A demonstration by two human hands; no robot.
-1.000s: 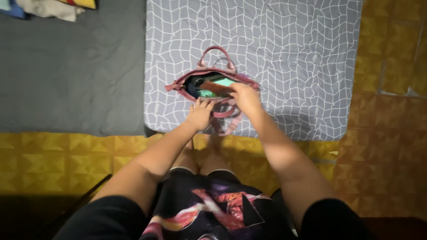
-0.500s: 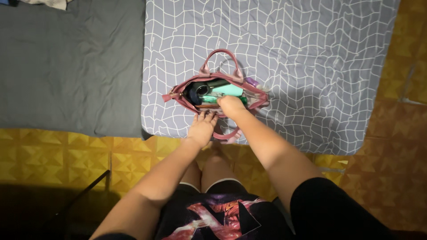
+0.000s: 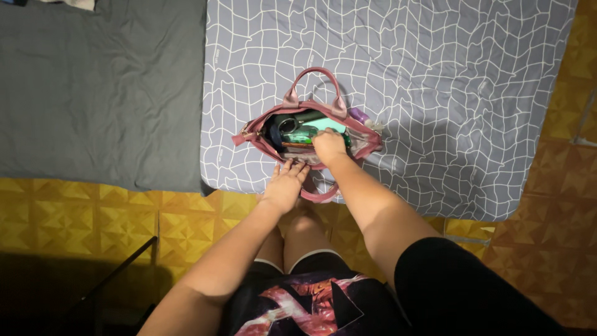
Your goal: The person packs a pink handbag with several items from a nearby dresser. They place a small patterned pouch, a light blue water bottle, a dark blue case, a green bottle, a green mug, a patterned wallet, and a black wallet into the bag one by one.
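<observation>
A pink handbag (image 3: 364,140) with two loop handles lies open on a grey patterned mattress (image 3: 435,74). My right hand (image 3: 328,146) reaches into the bag's mouth, fingers curled down onto a brown wallet (image 3: 292,144) whose thin edge shows beside it. A teal item (image 3: 326,124) and a dark round object (image 3: 277,127) sit inside the bag. My left hand (image 3: 286,182) rests with fingers spread against the bag's near side, by the lower handle (image 3: 320,196).
A dark grey sheet (image 3: 99,87) covers the mattress to the left. The floor is yellow and orange patterned tile (image 3: 81,218). A small purple item (image 3: 357,114) lies just behind the bag's right end. My knees are under the mattress edge.
My right hand has pushed the brown wallet from above the bag's rim down inside it. The left hand has slid from the rim to the bag's near side. The view shifted slightly.
</observation>
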